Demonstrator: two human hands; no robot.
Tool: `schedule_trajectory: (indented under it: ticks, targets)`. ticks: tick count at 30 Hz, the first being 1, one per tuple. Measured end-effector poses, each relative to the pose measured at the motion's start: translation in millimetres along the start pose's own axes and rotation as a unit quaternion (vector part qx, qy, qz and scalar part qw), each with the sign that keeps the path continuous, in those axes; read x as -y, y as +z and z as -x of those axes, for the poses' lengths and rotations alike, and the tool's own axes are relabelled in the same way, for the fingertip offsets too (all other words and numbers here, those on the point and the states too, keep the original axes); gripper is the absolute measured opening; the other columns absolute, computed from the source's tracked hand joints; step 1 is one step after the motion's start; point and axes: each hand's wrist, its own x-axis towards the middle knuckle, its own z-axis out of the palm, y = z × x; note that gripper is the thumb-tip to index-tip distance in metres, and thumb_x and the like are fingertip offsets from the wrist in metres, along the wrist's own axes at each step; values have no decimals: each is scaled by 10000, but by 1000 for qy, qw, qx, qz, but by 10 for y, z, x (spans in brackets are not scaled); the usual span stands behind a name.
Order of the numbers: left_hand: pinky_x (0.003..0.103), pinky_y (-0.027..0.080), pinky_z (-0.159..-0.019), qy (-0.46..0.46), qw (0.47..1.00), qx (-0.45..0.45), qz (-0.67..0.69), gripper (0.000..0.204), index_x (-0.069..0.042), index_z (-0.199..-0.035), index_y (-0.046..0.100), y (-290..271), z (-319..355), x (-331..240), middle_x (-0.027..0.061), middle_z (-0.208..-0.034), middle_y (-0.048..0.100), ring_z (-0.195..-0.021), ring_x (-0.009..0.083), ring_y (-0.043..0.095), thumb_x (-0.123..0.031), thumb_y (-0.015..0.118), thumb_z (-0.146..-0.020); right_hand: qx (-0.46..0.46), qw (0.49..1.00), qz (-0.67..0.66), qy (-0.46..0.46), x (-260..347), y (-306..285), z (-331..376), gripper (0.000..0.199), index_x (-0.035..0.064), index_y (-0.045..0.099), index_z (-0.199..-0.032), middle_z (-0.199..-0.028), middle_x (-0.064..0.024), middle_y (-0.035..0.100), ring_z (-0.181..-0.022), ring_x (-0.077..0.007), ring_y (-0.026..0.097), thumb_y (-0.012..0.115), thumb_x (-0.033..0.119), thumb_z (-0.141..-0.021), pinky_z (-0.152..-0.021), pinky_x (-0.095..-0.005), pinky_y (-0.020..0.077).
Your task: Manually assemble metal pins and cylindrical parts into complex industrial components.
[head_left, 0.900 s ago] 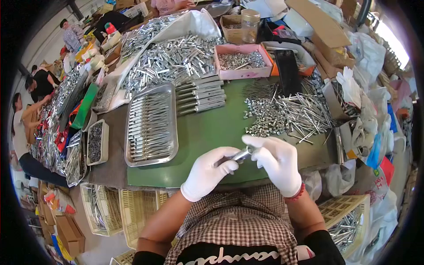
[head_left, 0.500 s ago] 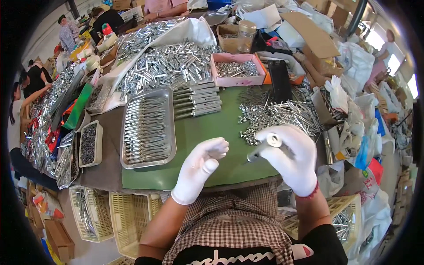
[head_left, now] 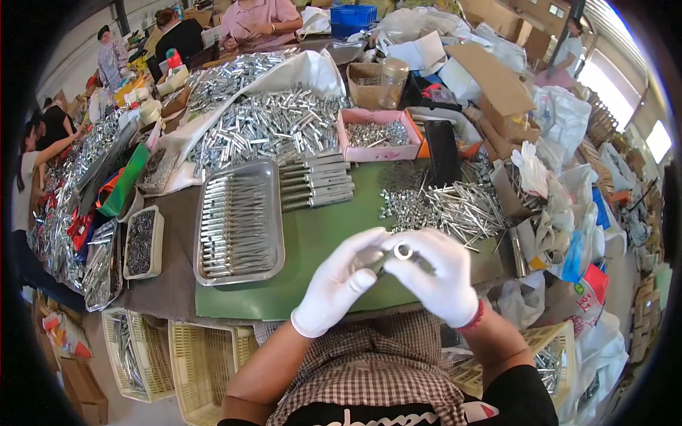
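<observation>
In my white-gloved right hand (head_left: 442, 273) is a short metal tube (head_left: 403, 250), its round open end facing up between thumb and fingers. My left hand (head_left: 344, 284), gloved too, meets it over the near part of the green mat (head_left: 312, 252). Its fingers curl round beside the tube, and a dark bit of metal shows between the hands; what the left fingers grip is hidden. Nuts (head_left: 399, 206) and loose metal rods (head_left: 469, 209) lie just beyond the right hand. Left of the hands, a metal tray (head_left: 280, 248) holds a row of metal bolts (head_left: 234, 220).
Several larger metal anchors (head_left: 320, 181) lie beside the tray. Behind are a heap of metal sleeves (head_left: 277, 121), a pink box (head_left: 380, 153) of small parts and a black phone-like slab (head_left: 442, 153). Yellow crates (head_left: 206, 376) stand below the table edge. Other people work farther back.
My right hand has moved left with the metal tube, and my left hand has moved right to meet it. The hands were apart before. The view has tilted slightly upward.
</observation>
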Motion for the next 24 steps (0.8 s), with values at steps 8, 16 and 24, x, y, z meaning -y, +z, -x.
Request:
schedule_trajectory:
  ticks: [8,16,24]
  targets:
    - [374,489,-728,72,820,-51,-566,325,-49,-1123,596,-350,-23,126,103,-925,646,-813,265,621,-199,665,-843,-12,985,131,-109,-750,-86,-995,134,81,687,-890,-847,-108,669,-771,-284,637,609,183,-852,-679,-375,498]
    - [403,452,-689,54,709,-34,-703,208,-93,-965,629,-384,-145,314,55,-855,622,-798,270,597,-182,665,-781,294,845,421,-151,-2067,384,-2155,160,136,706,-827,-832,-127,682,-819,-316,669,557,139,-771,-758,-441,524]
    - [383,473,-660,47,667,-60,-741,178,-125,-876,583,-378,-223,408,32,-784,563,-774,224,593,-222,669,-755,287,845,430,-138,-2136,360,-2146,85,96,647,-789,-809,-132,636,-804,-326,641,576,122,-750,-735,-443,510]
